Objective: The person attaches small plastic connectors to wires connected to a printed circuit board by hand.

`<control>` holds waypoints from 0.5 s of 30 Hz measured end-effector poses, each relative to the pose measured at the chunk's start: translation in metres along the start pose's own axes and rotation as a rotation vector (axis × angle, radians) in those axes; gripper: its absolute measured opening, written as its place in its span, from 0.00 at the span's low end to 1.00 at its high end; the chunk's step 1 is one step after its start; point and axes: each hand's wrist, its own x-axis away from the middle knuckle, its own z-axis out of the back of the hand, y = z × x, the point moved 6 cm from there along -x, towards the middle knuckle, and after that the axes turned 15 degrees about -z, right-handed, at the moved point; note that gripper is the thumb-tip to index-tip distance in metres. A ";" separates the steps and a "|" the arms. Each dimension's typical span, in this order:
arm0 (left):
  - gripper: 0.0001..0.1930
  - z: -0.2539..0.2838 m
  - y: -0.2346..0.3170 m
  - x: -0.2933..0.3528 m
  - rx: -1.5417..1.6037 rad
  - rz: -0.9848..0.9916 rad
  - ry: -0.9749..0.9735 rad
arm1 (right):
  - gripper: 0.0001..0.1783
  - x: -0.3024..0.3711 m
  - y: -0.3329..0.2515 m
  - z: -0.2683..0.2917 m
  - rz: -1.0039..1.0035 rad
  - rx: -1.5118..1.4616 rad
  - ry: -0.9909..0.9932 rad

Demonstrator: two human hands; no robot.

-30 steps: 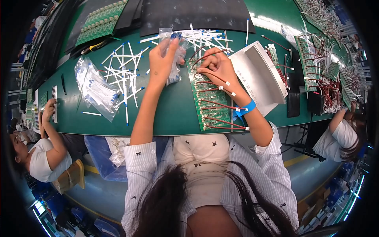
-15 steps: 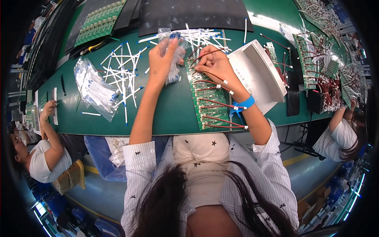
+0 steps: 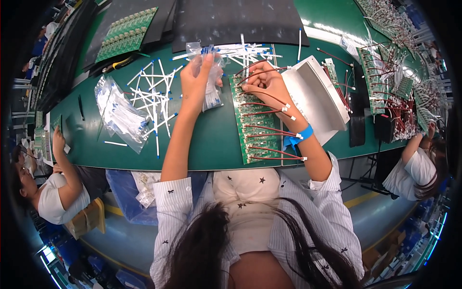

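Observation:
My left hand (image 3: 196,81) is closed round a clear plastic bag (image 3: 212,96) of white flat ribbon cables with blue ends, held above the table. My right hand (image 3: 267,83) is bent in a pinch over the far end of a green circuit board panel (image 3: 260,126). A white flat ribbon cable (image 3: 243,50) stands out beyond its fingertips and appears pinched there; the fingers hide its lower end. Several dark red wire leads (image 3: 269,131) with white plugs run from the panel to the right, some passing over my right hand and under its wrist.
Loose ribbon cables (image 3: 153,91) and another filled bag (image 3: 118,111) lie to the left. A metal tray-like piece (image 3: 320,96) sits right of the panel. Farther off are black mats (image 3: 236,21), another panel (image 3: 126,34) and wired boards (image 3: 373,79). People sit at both sides.
The white ribbon cable by my right fingertips has shifted right and shows at greater length. My right hand has moved slightly; my left still grips the bag. The whole view has shifted a little.

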 end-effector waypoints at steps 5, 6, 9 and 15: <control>0.19 -0.001 0.002 0.000 0.070 0.016 -0.027 | 0.20 0.000 0.000 0.004 0.028 0.176 0.033; 0.19 -0.001 0.001 0.000 0.076 0.024 -0.032 | 0.20 0.000 0.000 0.002 0.016 0.193 0.028; 0.19 -0.002 0.002 -0.001 0.089 0.028 -0.035 | 0.14 -0.002 0.000 0.007 0.059 0.134 0.080; 0.18 -0.002 0.005 0.000 0.122 0.022 -0.038 | 0.10 0.001 -0.006 0.009 0.076 0.149 0.066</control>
